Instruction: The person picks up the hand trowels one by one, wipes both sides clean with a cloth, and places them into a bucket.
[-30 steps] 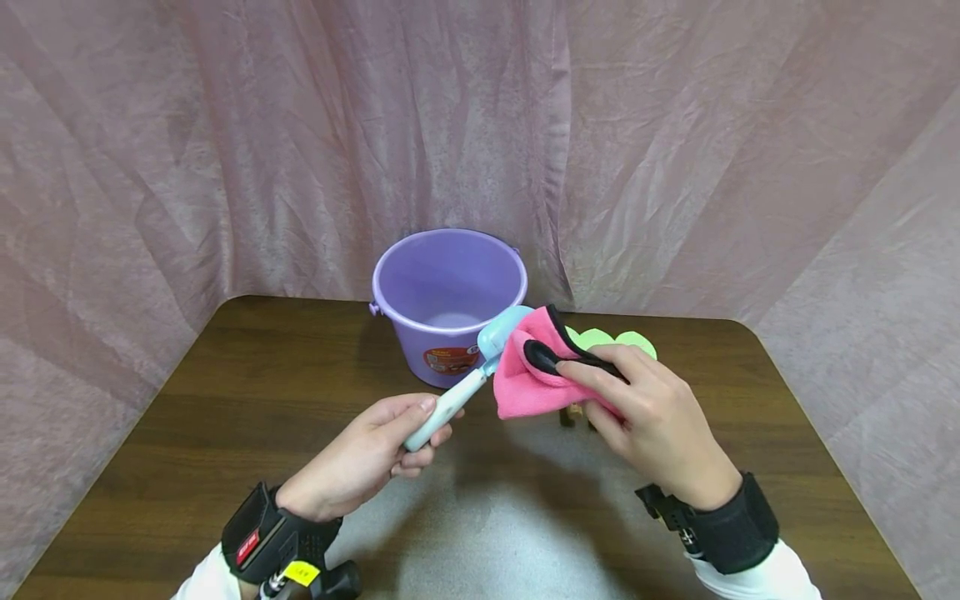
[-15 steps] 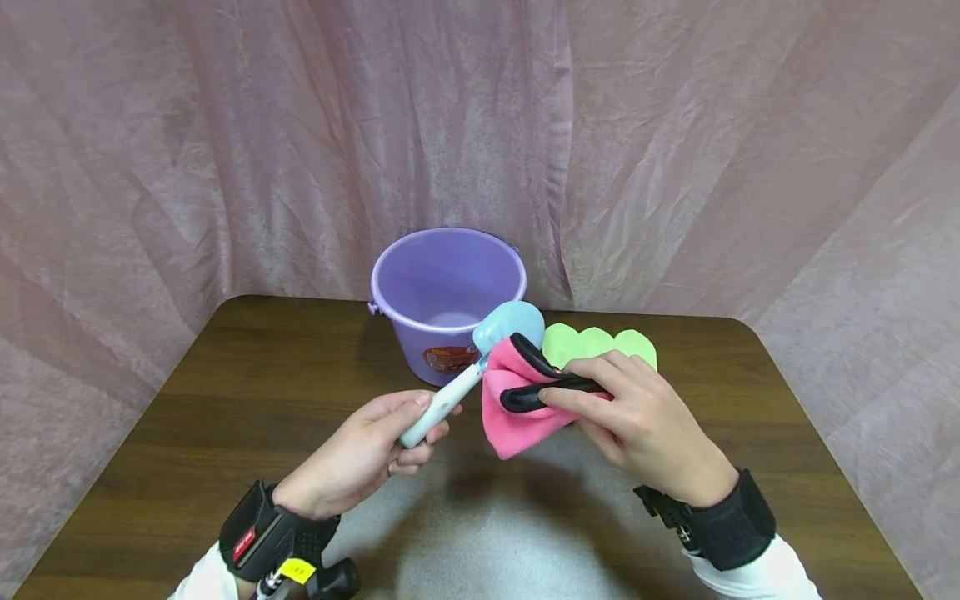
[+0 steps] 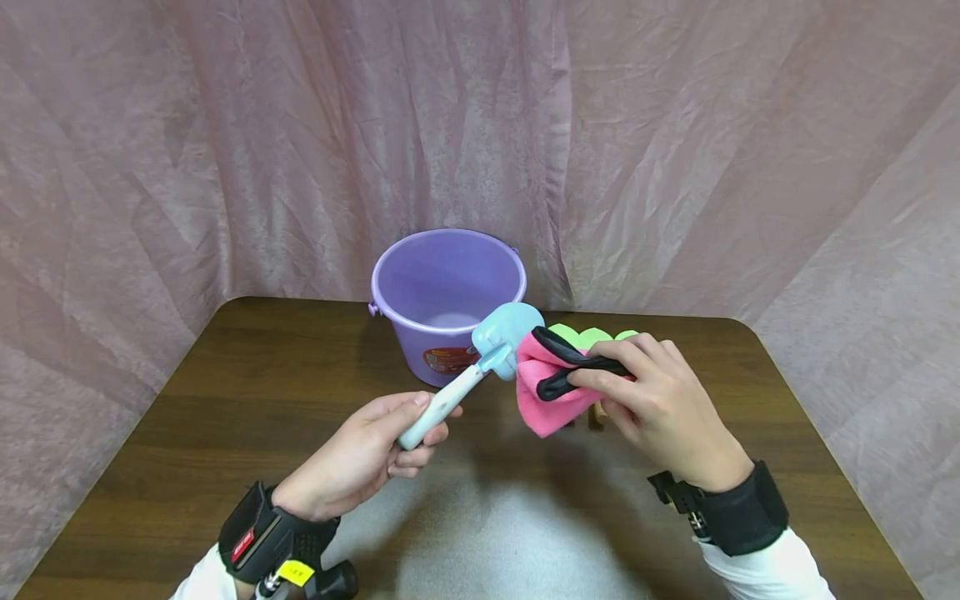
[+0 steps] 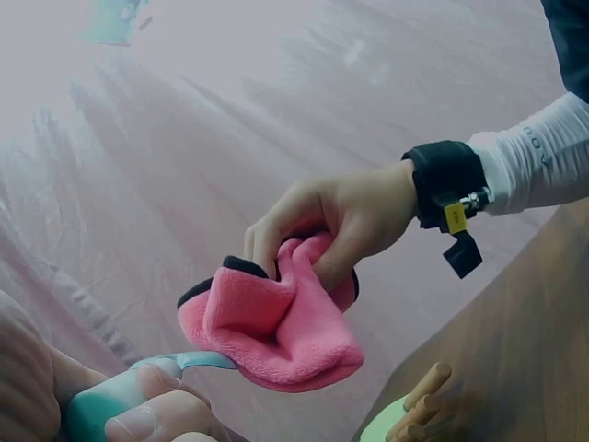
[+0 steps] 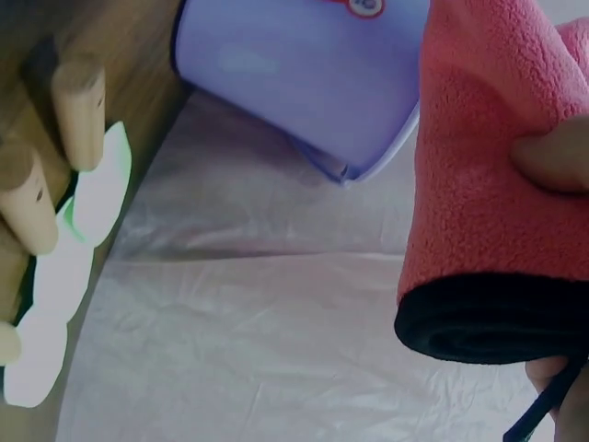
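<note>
My left hand (image 3: 375, 450) grips the white handle of a small light-blue shovel (image 3: 504, 333), thumb on top, its blade pointing up and away over the table. In the right hand (image 3: 660, 408) is a folded pink cloth (image 3: 551, 396) with black edging, pinched between thumb and fingers. The cloth sits at the blade's right edge in the head view. From the left wrist, the cloth (image 4: 276, 331) overlaps the tip of the blade (image 4: 198, 360). Seen from the right wrist, the bunched cloth (image 5: 497, 184) fills the right side, with fingertips pressing into it.
A purple bucket (image 3: 405, 321) with a red label stands behind the shovel. To its right, partly hidden by the right hand, is a light-green scalloped piece (image 3: 594, 336) with several wooden pegs (image 5: 81, 110). A pink curtain (image 3: 375, 125) hangs behind the brown table (image 3: 300, 367).
The cloth, first over the shovel's blade, slid down and left toward the handle, then back to the right, uncovering most of the blade. The left hand has stayed nearly still.
</note>
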`<move>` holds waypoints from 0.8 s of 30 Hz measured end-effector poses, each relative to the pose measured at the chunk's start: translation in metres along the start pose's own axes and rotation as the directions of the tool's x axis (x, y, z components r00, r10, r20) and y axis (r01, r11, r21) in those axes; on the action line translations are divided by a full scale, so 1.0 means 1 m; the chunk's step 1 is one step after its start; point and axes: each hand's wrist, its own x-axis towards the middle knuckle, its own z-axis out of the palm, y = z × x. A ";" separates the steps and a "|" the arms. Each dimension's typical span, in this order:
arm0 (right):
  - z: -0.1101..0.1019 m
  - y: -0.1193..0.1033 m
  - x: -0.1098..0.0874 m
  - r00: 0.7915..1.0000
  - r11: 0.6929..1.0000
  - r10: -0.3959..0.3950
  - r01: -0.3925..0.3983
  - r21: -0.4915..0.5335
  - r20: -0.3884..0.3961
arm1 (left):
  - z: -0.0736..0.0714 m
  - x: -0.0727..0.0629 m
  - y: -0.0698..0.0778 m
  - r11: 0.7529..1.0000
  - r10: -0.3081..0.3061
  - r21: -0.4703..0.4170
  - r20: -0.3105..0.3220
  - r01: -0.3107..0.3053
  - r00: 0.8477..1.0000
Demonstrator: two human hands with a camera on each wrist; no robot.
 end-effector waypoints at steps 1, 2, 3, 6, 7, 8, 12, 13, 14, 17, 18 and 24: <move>0.000 0.002 -0.001 1.000 1.000 0.009 -0.009 -0.006 0.000 | 0.000 0.000 0.000 1.000 0.000 -0.001 0.001 0.000 1.000; -0.001 0.004 -0.002 1.000 1.000 0.018 -0.018 -0.010 -0.001 | 0.000 0.000 0.000 1.000 0.000 -0.001 0.002 0.000 1.000; -0.001 0.006 -0.003 1.000 1.000 0.028 -0.028 -0.014 -0.001 | 0.000 0.000 0.000 1.000 0.000 -0.001 0.002 0.000 1.000; -0.003 0.011 -0.005 0.999 0.998 0.053 -0.053 -0.020 -0.003 | 0.000 -0.001 0.001 1.000 0.002 -0.001 0.005 -0.002 1.000; -0.003 0.012 -0.005 0.998 0.998 0.060 -0.060 -0.021 -0.004 | 0.000 -0.001 0.001 1.000 0.003 0.000 0.006 -0.003 1.000; -0.003 0.013 -0.006 0.998 0.998 0.067 -0.067 -0.022 -0.005 | 0.000 -0.001 0.001 1.000 0.005 0.001 0.008 -0.005 1.000; -0.006 0.016 -0.007 0.996 0.995 0.090 -0.090 -0.033 -0.010 | 0.001 -0.001 0.001 1.000 0.010 0.007 0.014 -0.010 1.000; -0.006 0.017 -0.008 0.995 0.995 0.095 -0.096 -0.037 -0.011 | 0.001 -0.001 0.001 1.000 0.010 0.009 0.015 -0.010 1.000; -0.007 0.017 -0.008 0.995 0.994 0.100 -0.101 -0.040 -0.011 | 0.001 -0.001 0.001 1.000 0.009 0.012 0.016 -0.009 1.000; -0.009 0.018 -0.009 0.993 0.992 0.114 -0.115 -0.045 -0.007 | 0.002 -0.001 0.000 1.000 0.002 0.023 0.013 -0.003 1.000; -0.009 0.018 -0.009 0.993 0.992 0.120 -0.120 -0.047 -0.003 | 0.002 -0.001 0.000 1.000 0.000 0.028 0.010 -0.001 1.000; -0.012 0.016 -0.009 0.991 0.989 0.133 -0.132 -0.062 0.012 | 0.004 0.000 0.000 0.999 -0.013 0.053 -0.012 0.013 1.000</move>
